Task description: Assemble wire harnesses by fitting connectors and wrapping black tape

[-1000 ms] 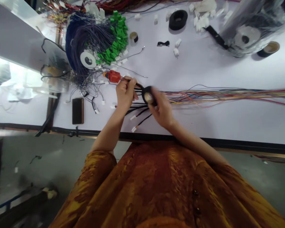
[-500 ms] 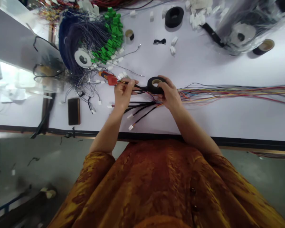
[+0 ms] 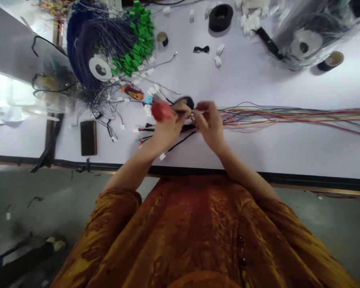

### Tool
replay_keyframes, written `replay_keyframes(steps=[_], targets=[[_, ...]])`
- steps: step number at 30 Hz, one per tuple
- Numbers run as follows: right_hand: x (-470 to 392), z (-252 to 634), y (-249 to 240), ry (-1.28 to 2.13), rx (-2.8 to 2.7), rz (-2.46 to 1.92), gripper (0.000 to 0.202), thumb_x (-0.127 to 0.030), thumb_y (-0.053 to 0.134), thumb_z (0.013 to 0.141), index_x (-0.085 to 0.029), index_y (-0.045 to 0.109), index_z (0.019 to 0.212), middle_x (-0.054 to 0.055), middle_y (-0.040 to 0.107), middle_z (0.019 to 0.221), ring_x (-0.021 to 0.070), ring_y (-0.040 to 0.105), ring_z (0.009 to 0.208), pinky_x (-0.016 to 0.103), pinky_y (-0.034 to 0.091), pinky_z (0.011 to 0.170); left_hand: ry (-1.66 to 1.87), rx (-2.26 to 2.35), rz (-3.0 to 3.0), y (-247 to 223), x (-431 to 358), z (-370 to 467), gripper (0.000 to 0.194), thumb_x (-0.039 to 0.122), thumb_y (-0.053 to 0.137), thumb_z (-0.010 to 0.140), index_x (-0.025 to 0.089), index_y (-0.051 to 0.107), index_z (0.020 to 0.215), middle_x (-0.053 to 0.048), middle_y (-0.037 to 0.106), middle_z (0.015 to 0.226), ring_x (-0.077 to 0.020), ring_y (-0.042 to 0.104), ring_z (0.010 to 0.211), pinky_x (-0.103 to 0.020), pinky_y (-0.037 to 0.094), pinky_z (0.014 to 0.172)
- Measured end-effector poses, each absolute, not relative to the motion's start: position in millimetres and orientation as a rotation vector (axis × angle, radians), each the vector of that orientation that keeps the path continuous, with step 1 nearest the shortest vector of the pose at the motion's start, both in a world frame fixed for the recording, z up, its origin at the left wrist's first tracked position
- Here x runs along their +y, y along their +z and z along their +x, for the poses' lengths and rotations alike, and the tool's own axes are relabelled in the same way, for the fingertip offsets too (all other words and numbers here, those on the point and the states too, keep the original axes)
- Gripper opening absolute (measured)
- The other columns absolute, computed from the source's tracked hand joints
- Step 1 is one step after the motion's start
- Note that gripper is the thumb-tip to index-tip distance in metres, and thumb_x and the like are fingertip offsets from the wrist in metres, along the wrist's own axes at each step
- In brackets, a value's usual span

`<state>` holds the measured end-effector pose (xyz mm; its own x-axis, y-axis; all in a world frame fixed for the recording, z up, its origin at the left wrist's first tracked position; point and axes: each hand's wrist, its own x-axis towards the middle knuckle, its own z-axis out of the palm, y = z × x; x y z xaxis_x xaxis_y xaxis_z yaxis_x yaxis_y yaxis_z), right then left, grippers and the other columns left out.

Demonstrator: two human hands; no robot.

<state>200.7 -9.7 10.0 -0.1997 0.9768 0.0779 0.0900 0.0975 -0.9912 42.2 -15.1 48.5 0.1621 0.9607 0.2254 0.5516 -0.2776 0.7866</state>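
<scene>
A person in a rust-and-gold patterned garment [image 3: 198, 224] works at a pale table edged in black [image 3: 258, 177], both bare forearms reaching over that edge and converging at the left end of a long bundle of multicoloured wires [image 3: 258, 116], the scene's landmark. Short branches sleeved in black [image 3: 180, 143] fan out nearside and left of the bundle, one ending in a white plastic connector [image 3: 163, 157].

At the bundle's left end, the left hand [image 3: 167, 131], wrist angled inward, closes its fingers on a dark-rimmed roll of tape [image 3: 188, 101]; a blurred red block-shaped connector [image 3: 162, 111] sits against it, farther left of the bundle. The right hand [image 3: 212, 126] is bent over the bundle's end, thumb and fingers drawn narrowly together; blur hides whether they pinch tape or wire.

The step in hand appears to be wrapping the red connector's lead with tape. The next move seems to call for steady tension on the lead while the tape is kept close and even.

Beyond the bundle, to its left, lie an orange-and-black handheld tool [image 3: 132, 92] and a heap of green plastic connectors [image 3: 144, 32]; farther back stands a thick black ring-shaped roll [image 3: 215, 25].
</scene>
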Motion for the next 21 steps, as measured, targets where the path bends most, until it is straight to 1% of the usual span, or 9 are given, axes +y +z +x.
replay_keyframes(steps=[2,4,7,10,12,14,15,17,21], targets=[[18.7,198.8,11.3,1.443,-1.257,-1.164,0.044,-0.052,0.065,0.089,-0.024,0.052,0.119,0.003,0.062,0.092,0.0143,0.060,0.067,0.028,0.053,0.057,0.912,1.328,2.148,47.4,-24.6,45.8,0.028,0.044,0.058,0.098,0.024,0.069,0.083,-0.006,0.075,0.094,-0.0202,0.071,0.090,-0.037,0.058,0.086],[38.3,194.6,8.8,1.627,-1.139,-1.177,0.044,-0.051,0.068,0.086,-0.025,0.051,0.118,-0.002,0.060,0.081,0.0126,0.057,0.060,0.024,0.048,0.051,1.070,1.355,2.153,41.8,-27.1,46.0,0.026,0.040,0.058,0.098,0.024,0.069,0.080,-0.006,0.074,0.097,-0.0206,0.069,0.095,-0.039,0.057,0.091],[41.7,190.5,-2.3,1.672,-1.073,-1.163,0.041,-0.048,0.061,0.090,-0.027,0.049,0.123,-0.002,0.062,0.083,0.0122,0.060,0.059,0.024,0.048,0.051,1.382,1.499,1.663,26.0,-19.7,40.7,0.025,0.045,0.061,0.095,0.023,0.068,0.085,-0.006,0.072,0.095,-0.0178,0.069,0.088,-0.035,0.060,0.084],[31.1,197.1,-13.4,1.521,-1.231,-1.178,0.047,-0.049,0.055,0.093,-0.026,0.047,0.134,0.003,0.066,0.098,0.0159,0.067,0.075,0.030,0.056,0.062,1.288,1.424,1.326,8.8,-9.9,34.9,0.028,0.047,0.073,0.085,0.021,0.068,0.092,-0.003,0.070,0.086,-0.0143,0.068,0.073,-0.029,0.060,0.070],[30.3,206.6,-13.0,1.286,-1.475,-1.225,0.054,-0.047,0.061,0.090,-0.023,0.049,0.137,0.010,0.066,0.114,0.0225,0.068,0.098,0.040,0.059,0.079,1.249,1.408,1.297,2.5,-6.3,33.2,0.025,0.042,0.076,0.082,0.019,0.068,0.088,-0.001,0.068,0.080,-0.0132,0.067,0.070,-0.027,0.059,0.070],[37.9,215.5,-3.8,1.003,-1.799,-1.226,0.064,-0.044,0.071,0.083,-0.021,0.051,0.139,0.017,0.059,0.134,0.0315,0.059,0.123,0.050,0.054,0.096,1.247,1.433,1.344,1.3,-4.9,33.1,0.017,0.036,0.073,0.084,0.019,0.067,0.084,0.000,0.067,0.076,-0.0128,0.066,0.069,-0.026,0.057,0.070],[43.8,218.2,3.4,0.889,-1.973,-1.192,0.066,-0.042,0.075,0.080,-0.021,0.053,0.139,0.018,0.055,0.141,0.0354,0.052,0.131,0.055,0.050,0.102,1.244,1.442,1.386,1.9,-4.6,33.2,0.014,0.033,0.071,0.085,0.020,0.066,0.083,0.000,0.066,0.075,-0.0129,0.066,0.069,-0.025,0.056,0.070],[55.7,218.4,19.8,0.768,-2.305,-1.060,0.061,-0.038,0.076,0.080,-0.023,0.058,0.136,0.016,0.054,0.145,0.0387,0.047,0.136,0.059,0.044,0.108,1.237,1.444,1.476,3.1,-4.2,33.4,0.008,0.028,0.067,0.086,0.020,0.066,0.083,0.000,0.067,0.076,-0.0136,0.066,0.069,-0.026,0.055,0.071],[67.7,205.1,41.2,0.685,-2.668,-0.898,0.032,-0.034,0.067,0.087,-0.020,0.068,0.115,0.014,0.065,0.123,0.0363,0.055,0.119,0.053,0.045,0.101,1.281,1.487,1.543,0.3,-3.9,32.4,0.007,0.027,0.064,0.088,0.021,0.064,0.086,-0.001,0.066,0.078,-0.0160,0.066,0.071,-0.029,0.054,0.071]])
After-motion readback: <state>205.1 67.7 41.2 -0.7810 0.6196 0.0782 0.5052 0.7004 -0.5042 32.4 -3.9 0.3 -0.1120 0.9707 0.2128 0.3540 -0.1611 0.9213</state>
